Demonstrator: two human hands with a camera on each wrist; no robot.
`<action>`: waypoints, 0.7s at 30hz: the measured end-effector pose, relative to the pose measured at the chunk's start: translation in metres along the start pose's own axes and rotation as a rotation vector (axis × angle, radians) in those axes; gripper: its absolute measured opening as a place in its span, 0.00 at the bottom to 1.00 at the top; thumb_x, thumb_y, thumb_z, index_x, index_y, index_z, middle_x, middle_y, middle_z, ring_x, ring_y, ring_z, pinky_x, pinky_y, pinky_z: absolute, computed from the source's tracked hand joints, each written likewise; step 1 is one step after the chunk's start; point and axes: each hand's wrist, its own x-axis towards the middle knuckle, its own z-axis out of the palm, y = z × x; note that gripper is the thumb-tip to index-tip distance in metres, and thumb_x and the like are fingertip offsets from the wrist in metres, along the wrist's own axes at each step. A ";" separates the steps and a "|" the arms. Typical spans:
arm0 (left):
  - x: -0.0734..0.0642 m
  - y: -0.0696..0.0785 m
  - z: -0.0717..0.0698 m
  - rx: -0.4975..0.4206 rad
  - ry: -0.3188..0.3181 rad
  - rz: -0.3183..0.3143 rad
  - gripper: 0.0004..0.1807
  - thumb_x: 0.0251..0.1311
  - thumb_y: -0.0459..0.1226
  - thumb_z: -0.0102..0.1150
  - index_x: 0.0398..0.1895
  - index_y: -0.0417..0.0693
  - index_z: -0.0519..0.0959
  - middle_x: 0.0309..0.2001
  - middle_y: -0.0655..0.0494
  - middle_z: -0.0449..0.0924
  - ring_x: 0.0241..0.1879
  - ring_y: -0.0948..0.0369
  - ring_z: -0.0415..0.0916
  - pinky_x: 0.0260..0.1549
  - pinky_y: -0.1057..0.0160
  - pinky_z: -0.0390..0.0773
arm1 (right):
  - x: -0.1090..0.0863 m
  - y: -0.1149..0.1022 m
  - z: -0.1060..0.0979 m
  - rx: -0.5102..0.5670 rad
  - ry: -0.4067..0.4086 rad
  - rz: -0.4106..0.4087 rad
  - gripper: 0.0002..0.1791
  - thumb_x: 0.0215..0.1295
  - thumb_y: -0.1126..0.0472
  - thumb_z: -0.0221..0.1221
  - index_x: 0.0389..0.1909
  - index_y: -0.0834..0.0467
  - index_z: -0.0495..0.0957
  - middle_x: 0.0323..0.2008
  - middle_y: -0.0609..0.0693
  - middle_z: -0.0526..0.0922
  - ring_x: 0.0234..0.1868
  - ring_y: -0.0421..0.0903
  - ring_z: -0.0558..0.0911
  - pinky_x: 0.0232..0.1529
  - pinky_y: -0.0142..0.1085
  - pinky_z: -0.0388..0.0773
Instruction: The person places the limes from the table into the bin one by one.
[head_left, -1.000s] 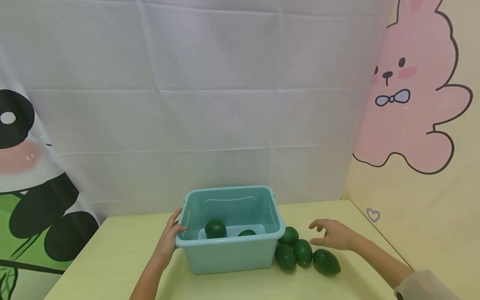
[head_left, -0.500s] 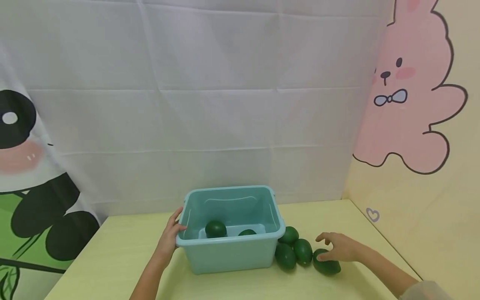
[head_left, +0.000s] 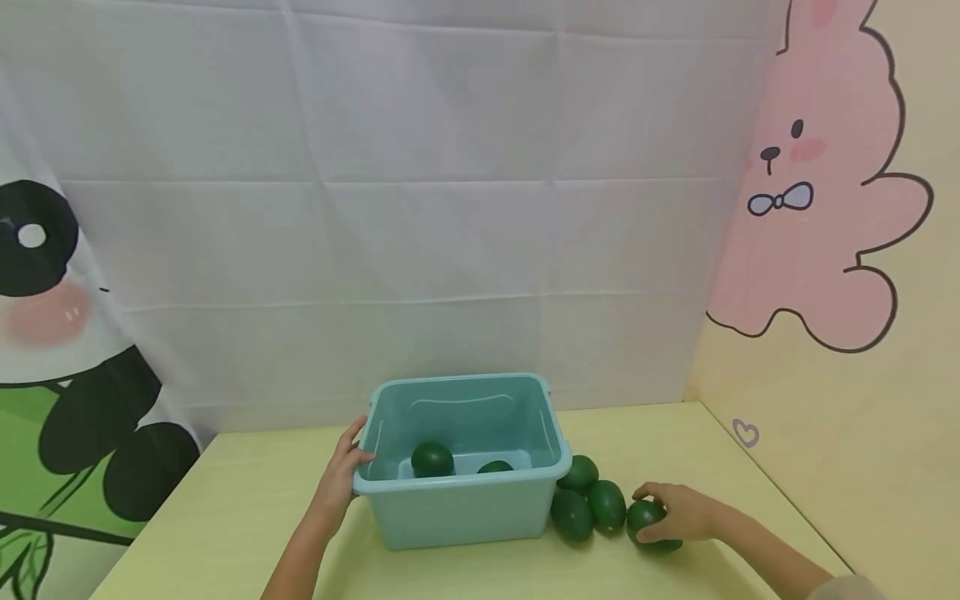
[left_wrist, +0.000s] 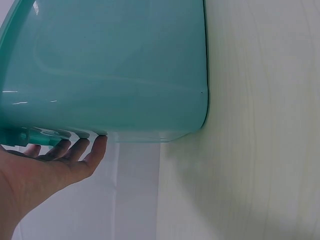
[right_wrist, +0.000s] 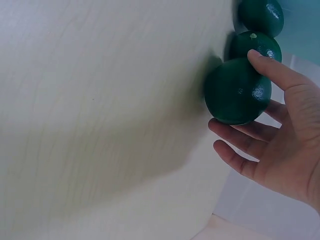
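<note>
My left hand (head_left: 336, 479) holds the left rim of a light blue plastic bin (head_left: 465, 512), its thumb over the edge. In the left wrist view the fingers (left_wrist: 95, 152) lie along the bin's outer wall. Two dark green avocados show inside the bin, one whole avocado (head_left: 432, 460) and one partly hidden avocado (head_left: 495, 467) behind the front wall. At the right, my right hand (head_left: 678, 512) grips the outermost avocado (right_wrist: 237, 92), thumb on one side and fingers on the other. That avocado is low at the table, beside the others.
Three more avocados cluster against the bin's right side: a rear avocado (head_left: 581, 473), a front avocado (head_left: 572, 515) and a third avocado (head_left: 607, 505). A pale yellow table (head_left: 225, 517) bears everything. A white cloth (head_left: 435, 233) hangs behind, and a wall (head_left: 847, 433) stands at the right.
My right hand has moved down and slightly right onto the outermost avocado, and its fingers have closed round it. The left hand and the bin have stayed put.
</note>
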 end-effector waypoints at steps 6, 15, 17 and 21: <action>0.002 -0.001 0.000 -0.005 -0.001 -0.002 0.36 0.60 0.34 0.36 0.74 0.54 0.43 0.65 0.36 0.53 0.60 0.41 0.57 0.41 0.61 0.69 | -0.001 0.000 0.001 0.001 -0.004 0.006 0.30 0.51 0.52 0.66 0.52 0.63 0.72 0.42 0.57 0.78 0.43 0.54 0.76 0.42 0.53 0.73; 0.006 -0.005 -0.003 -0.011 -0.012 0.002 0.36 0.60 0.34 0.36 0.74 0.55 0.43 0.67 0.36 0.52 0.62 0.40 0.56 0.43 0.59 0.69 | -0.003 0.001 -0.004 0.004 0.002 0.024 0.30 0.51 0.52 0.66 0.53 0.63 0.71 0.43 0.59 0.78 0.44 0.56 0.77 0.42 0.53 0.74; 0.007 -0.006 -0.004 -0.014 -0.013 0.001 0.36 0.60 0.34 0.36 0.74 0.55 0.43 0.67 0.36 0.52 0.61 0.40 0.56 0.43 0.60 0.69 | -0.003 0.001 -0.006 -0.001 0.007 0.028 0.30 0.51 0.52 0.66 0.53 0.63 0.71 0.43 0.59 0.78 0.44 0.56 0.77 0.41 0.53 0.74; 0.009 -0.010 -0.005 -0.018 -0.015 0.000 0.36 0.60 0.34 0.36 0.74 0.55 0.43 0.67 0.36 0.52 0.61 0.40 0.56 0.42 0.60 0.69 | -0.004 0.000 -0.010 0.006 0.014 0.021 0.30 0.51 0.52 0.66 0.53 0.63 0.71 0.43 0.60 0.78 0.44 0.56 0.77 0.40 0.52 0.75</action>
